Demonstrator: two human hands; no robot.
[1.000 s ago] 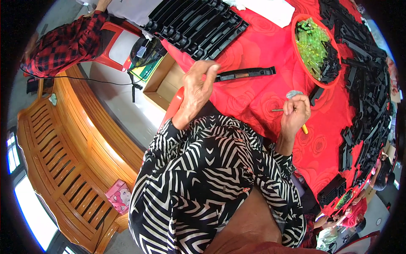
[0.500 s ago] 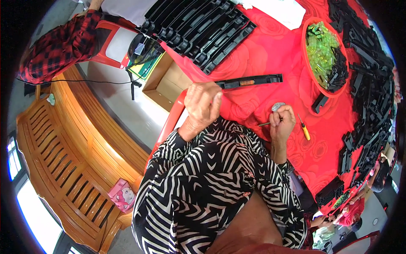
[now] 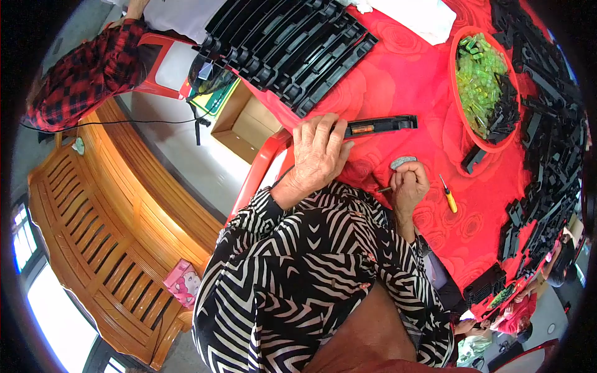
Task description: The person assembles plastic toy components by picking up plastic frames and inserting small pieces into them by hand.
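Observation:
A long black spirit-level body [image 3: 398, 122] with a small orange-brown piece in its middle slot lies on the red tablecloth. My left hand [image 3: 316, 155] is laid over its left end, fingers stretched and slightly apart, so that end is hidden. To the right, my right hand [image 3: 410, 188] is closed round a thin rod-like tool [image 3: 385, 189], whose tip points left. Most of the tool is covered by the fingers. At those fingertips is a grey, flat, roundish piece [image 3: 403, 162]; whether I hold it or it lies on the cloth is unclear. A yellow-handled screwdriver [image 3: 450, 200] lies right of that hand.
Beyond my left hand stands a row of black level bodies [image 3: 286, 56]. A red bowl [image 3: 456, 93] holds green clear vials and black parts. Black pieces [image 3: 541, 143] heap along the right. An open cardboard box [image 3: 245, 127] and wooden bench [image 3: 99, 242] are left.
My left hand has gone from curled beside the black body to stretched over its left end. My right hand keeps the tool, turned slightly. The view has shifted a little.

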